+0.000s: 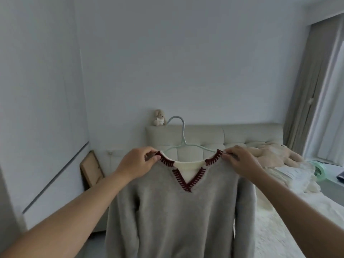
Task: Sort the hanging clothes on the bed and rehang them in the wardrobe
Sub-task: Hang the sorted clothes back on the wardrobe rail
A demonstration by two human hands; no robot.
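A grey V-neck sweater (178, 216) with dark red stitching along a cream collar hangs in front of me on a pale green hanger (183, 135). My left hand (139, 163) pinches the sweater's left shoulder at the collar. My right hand (240, 162) pinches the right shoulder at the collar. The hanger's hook stands free above the neckline, and its arms run down under the fabric. The sweater's lower part runs out of view at the bottom edge.
The bed (290, 220) stretches along the right with a padded headboard (242, 135), pale clothes (301, 175) and a large plush toy (275, 155) on it. A small teddy (159, 118) sits on the headboard. A frame (91, 170) leans by the left wall. Curtains (312, 86) hang at right.
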